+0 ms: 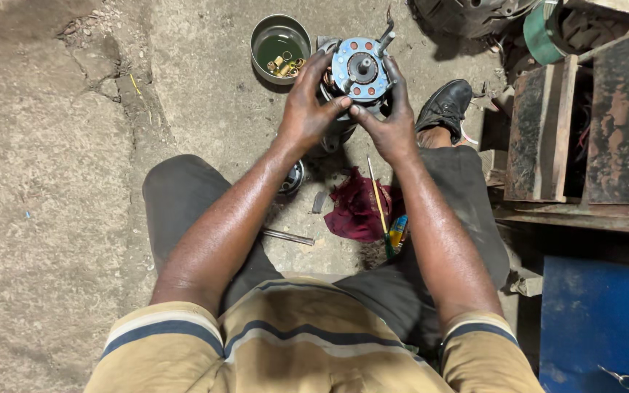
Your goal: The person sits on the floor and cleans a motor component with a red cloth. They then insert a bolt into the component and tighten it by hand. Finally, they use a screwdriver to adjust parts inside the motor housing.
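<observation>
I hold a small electric motor (359, 71) up in front of me with both hands; its round blue end plate with orange spots and a central shaft faces the camera. My left hand (306, 110) grips its left side, fingers curled over the rim. My right hand (389, 120) grips the right side, thumb pressed against the plate's lower edge. A metal lever sticks up from the motor's top right.
A round metal bowl (265, 30) holding green liquid and brass parts sits on the concrete floor. A dark red rag (354, 207), a thin rod (377, 196), a bolt (289, 236) and a metal disc (294, 177) lie between my legs. Rusty metal frames (584, 124) and a blue box (598, 320) stand right.
</observation>
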